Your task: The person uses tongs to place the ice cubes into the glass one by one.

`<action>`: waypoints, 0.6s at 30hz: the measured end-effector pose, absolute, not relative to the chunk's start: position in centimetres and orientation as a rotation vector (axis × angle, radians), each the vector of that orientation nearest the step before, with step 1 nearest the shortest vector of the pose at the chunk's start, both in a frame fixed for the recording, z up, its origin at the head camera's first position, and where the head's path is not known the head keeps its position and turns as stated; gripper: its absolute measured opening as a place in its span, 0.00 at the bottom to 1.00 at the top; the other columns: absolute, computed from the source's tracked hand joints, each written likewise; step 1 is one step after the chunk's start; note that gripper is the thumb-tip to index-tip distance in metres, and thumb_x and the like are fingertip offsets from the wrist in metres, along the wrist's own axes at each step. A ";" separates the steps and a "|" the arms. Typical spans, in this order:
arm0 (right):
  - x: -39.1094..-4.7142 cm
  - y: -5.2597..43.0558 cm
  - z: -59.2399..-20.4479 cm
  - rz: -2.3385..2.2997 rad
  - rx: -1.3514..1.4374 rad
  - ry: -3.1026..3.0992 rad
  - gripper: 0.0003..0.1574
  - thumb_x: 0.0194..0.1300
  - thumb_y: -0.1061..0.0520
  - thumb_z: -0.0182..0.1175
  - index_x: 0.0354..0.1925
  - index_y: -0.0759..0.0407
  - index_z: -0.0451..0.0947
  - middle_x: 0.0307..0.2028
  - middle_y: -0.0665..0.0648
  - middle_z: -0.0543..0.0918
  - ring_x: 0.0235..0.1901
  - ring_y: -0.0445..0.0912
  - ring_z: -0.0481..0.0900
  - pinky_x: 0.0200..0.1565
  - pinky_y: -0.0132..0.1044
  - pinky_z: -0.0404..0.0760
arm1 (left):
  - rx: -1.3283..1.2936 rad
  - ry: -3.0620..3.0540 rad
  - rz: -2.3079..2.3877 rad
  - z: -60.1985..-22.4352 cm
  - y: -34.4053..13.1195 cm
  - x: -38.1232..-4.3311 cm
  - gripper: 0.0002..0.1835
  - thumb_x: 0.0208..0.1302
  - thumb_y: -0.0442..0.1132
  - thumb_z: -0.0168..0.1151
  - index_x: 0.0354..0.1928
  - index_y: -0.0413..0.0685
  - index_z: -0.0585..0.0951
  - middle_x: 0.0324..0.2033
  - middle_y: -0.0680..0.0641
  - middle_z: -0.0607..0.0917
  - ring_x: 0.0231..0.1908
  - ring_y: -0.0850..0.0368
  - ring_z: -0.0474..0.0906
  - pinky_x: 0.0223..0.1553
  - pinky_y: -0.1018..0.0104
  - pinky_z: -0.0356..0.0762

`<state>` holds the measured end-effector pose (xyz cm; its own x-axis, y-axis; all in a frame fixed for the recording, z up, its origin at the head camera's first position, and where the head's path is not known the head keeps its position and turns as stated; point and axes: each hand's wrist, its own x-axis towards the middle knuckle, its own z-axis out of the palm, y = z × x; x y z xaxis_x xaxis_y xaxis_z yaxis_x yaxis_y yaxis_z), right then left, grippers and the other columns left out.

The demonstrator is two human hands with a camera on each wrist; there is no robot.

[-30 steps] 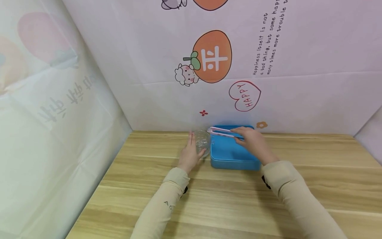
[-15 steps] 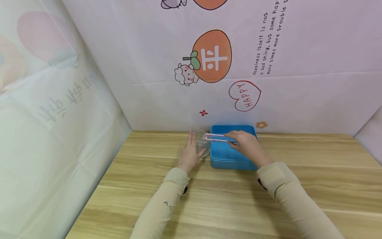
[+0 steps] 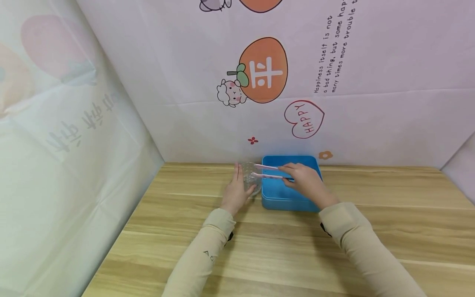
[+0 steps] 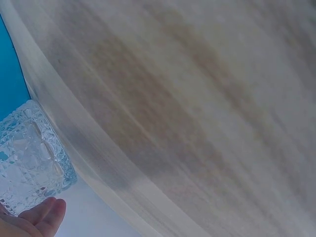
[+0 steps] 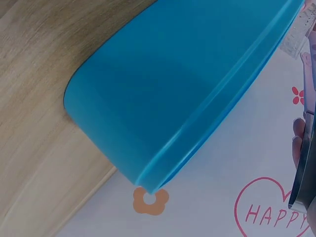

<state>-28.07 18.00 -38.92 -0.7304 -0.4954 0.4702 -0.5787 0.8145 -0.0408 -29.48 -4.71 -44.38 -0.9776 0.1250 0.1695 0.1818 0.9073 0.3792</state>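
In the head view my left hand [image 3: 234, 194] holds a clear cut-glass bowl [image 3: 249, 183], fingers along its left side and thumb at its front. The left wrist view shows the faceted glass bowl [image 4: 34, 153] with fingertips [image 4: 52, 215] against it. My right hand [image 3: 305, 179] grips a pair of pink tongs [image 3: 269, 167], its two arms spread apart and its tips over the bowl. Clear, glinting lumps show inside the bowl. Close at the bowl's right stands an open blue box [image 3: 291, 203], under my right hand.
The box and bowl stand at the back of a wood-grain table [image 3: 256, 251], close to a white printed cloth backdrop [image 3: 200, 132]. Another hanging cloth [image 3: 85, 173] closes off the left side.
My right hand has moved left, taking the tong tips from the box's left edge to over the bowl. The tips, close together before, now stand apart. My left hand has stayed put.
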 end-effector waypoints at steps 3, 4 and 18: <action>-28.1 18.3 -38.8 0.298 0.768 -2.536 0.24 0.55 0.56 0.68 0.51 0.59 0.81 0.46 0.61 0.85 0.42 0.54 0.84 0.37 0.45 0.84 | -0.232 -2.932 -0.605 -44.3 -4.7 -29.5 0.47 0.64 0.58 0.56 0.74 0.41 0.47 0.75 0.44 0.48 0.25 0.55 0.76 0.21 0.71 0.70; -28.1 18.4 -38.8 0.310 0.752 -2.533 0.24 0.54 0.56 0.69 0.51 0.59 0.81 0.46 0.62 0.85 0.42 0.55 0.84 0.37 0.45 0.84 | -0.228 -2.935 -0.603 -44.3 -4.7 -29.5 0.47 0.64 0.58 0.56 0.74 0.41 0.47 0.75 0.44 0.48 0.27 0.55 0.77 0.23 0.70 0.72; -28.3 19.9 -39.8 0.402 0.565 -2.783 0.24 0.58 0.57 0.65 0.53 0.61 0.79 0.50 0.66 0.82 0.37 0.56 0.83 0.19 0.34 0.72 | -0.216 -2.959 -0.609 -44.2 -4.6 -29.2 0.47 0.65 0.59 0.55 0.74 0.42 0.45 0.75 0.45 0.46 0.35 0.51 0.81 0.29 0.67 0.77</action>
<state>-28.29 19.92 -39.84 -0.8868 -0.3373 0.3160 -0.4130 0.8852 -0.2140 -29.24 -4.57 -44.19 -0.9835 0.1161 0.1384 0.1613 0.9094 0.3835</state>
